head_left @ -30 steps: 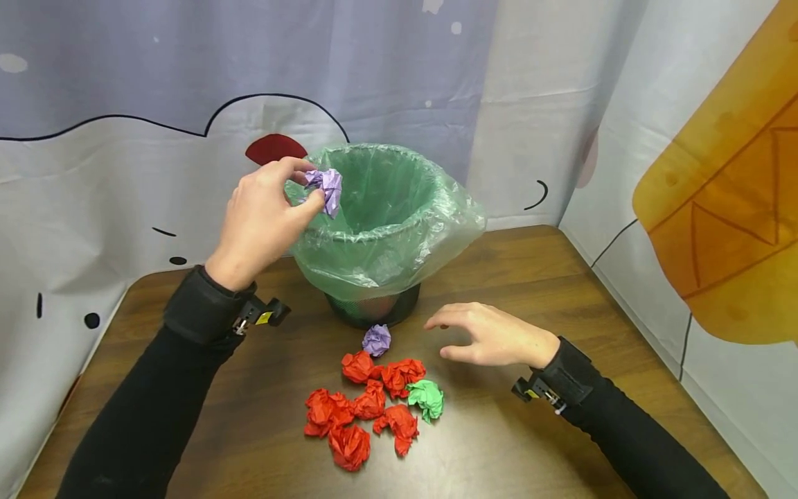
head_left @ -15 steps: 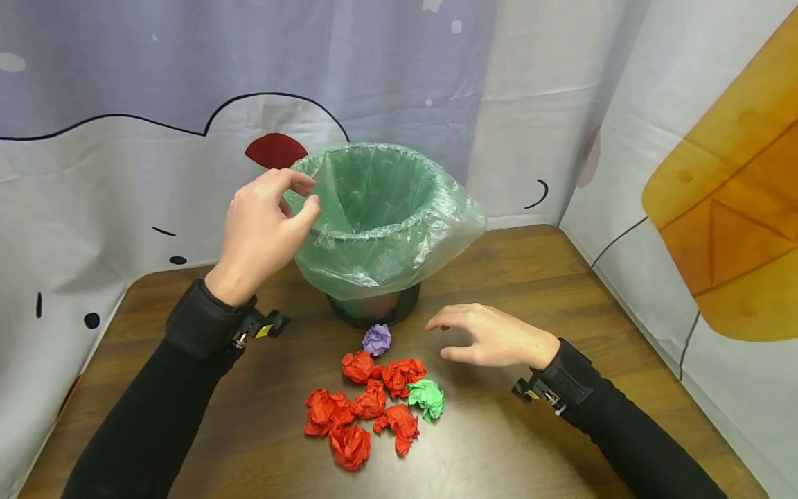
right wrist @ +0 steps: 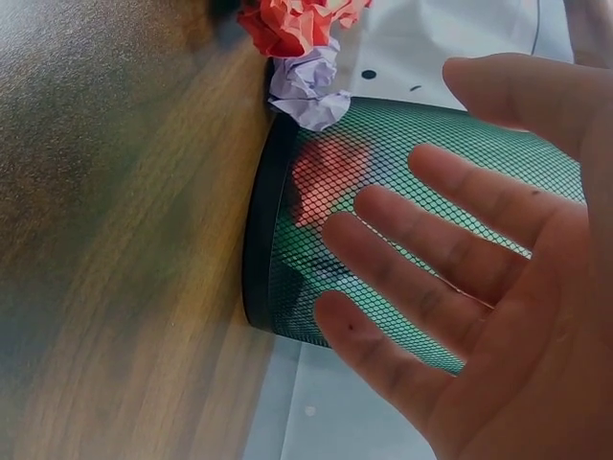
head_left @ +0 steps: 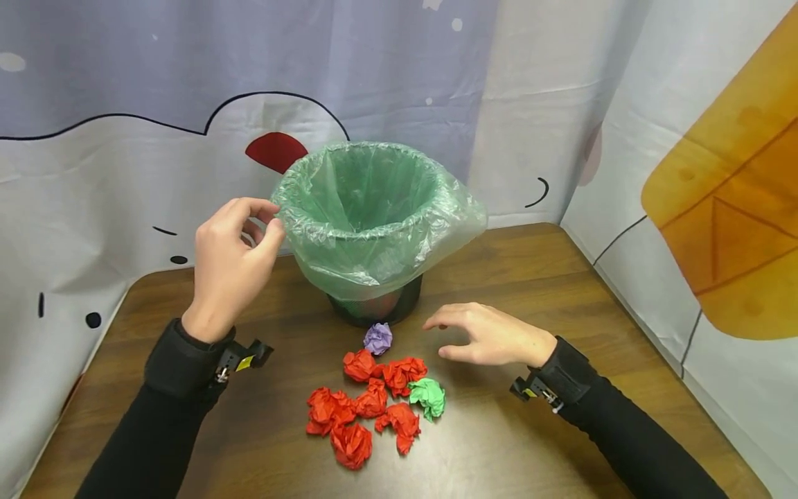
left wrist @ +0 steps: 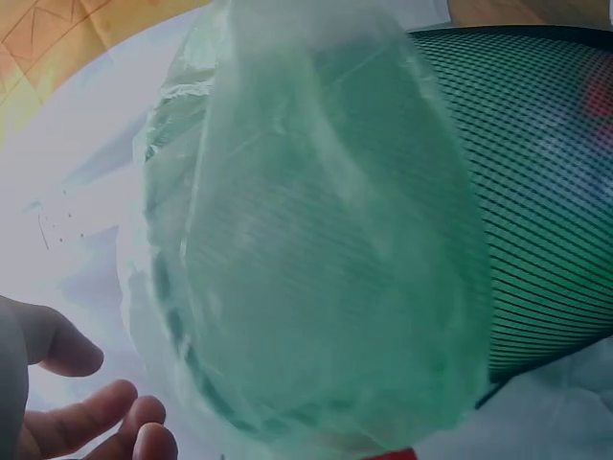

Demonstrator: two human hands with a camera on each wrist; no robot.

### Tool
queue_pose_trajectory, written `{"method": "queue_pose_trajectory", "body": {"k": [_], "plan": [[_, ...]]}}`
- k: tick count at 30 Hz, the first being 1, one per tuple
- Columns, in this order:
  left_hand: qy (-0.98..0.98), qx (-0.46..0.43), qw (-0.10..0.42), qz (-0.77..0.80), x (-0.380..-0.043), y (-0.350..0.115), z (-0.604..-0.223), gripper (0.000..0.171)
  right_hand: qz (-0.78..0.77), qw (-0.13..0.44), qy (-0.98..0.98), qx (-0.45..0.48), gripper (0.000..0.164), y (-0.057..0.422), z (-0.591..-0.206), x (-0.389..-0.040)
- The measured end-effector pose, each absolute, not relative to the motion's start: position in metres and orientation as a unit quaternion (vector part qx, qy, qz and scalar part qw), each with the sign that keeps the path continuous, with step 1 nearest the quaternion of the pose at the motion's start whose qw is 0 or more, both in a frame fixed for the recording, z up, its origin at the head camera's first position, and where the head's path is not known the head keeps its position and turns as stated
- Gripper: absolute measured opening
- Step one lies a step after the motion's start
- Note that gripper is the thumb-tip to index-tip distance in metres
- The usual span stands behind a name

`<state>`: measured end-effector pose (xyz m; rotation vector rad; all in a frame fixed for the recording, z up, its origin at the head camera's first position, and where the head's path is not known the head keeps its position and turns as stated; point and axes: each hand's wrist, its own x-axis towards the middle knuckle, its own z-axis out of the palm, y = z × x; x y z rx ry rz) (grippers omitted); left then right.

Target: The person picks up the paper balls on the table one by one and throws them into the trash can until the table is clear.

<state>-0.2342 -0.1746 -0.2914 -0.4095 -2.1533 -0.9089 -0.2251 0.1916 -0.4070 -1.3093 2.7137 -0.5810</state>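
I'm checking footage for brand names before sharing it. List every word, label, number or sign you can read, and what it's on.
None can be read.
Green liner, mesh bin, crumpled paper balls: no text seen.
Left wrist's yellow patch, right wrist's yellow patch: too small to tell.
Backdrop: drawn shapes and lines, no lettering visible.
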Motion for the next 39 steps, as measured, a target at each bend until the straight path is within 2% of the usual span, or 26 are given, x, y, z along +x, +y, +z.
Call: {"method": "queue_pose_trajectory", "body": {"k": [11,39], "plan": [[-0.866,-0.113,0.334,-0.354,-0.224,-0.190,-0.327,0.016,-0.194,0.047,0.882,-0.427,0.040,0.189,-0.411,-0.226],[-0.903,-0.100,0.233,-0.347,-0.211,-0.194,-0.383,0.009,-0.185,0.042,0.881,-0.433,0.041,0.179,-0.414,-0.232]]}}
